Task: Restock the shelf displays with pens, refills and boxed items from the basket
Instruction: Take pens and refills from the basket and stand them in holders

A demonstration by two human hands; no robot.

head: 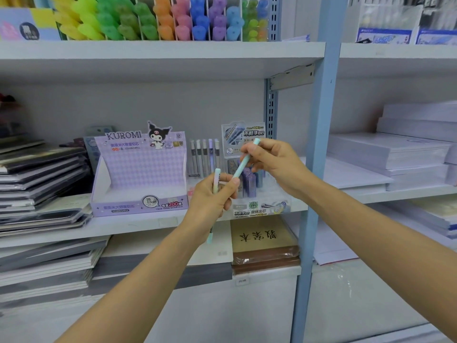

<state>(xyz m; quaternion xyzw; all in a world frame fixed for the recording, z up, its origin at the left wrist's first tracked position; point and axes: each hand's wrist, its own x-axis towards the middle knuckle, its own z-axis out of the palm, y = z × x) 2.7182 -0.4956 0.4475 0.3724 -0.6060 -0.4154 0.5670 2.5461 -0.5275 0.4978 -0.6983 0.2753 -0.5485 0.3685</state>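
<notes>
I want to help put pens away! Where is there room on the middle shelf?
The Kuromi box looks bare inside, between the notebook stacks and the clear refill tray. Shelf is also bare between the blue post and the paper stacks. The tray's middle is crowded.

Left grip (212,201): holds pale green pen (217,180) upright.
Right grip (274,162): pinches teal pen (243,163), tilted, lower end at left grip.
Shelf (123,226): carries clear refill display (259,206) beside purple Kuromi box (141,174).
</notes>
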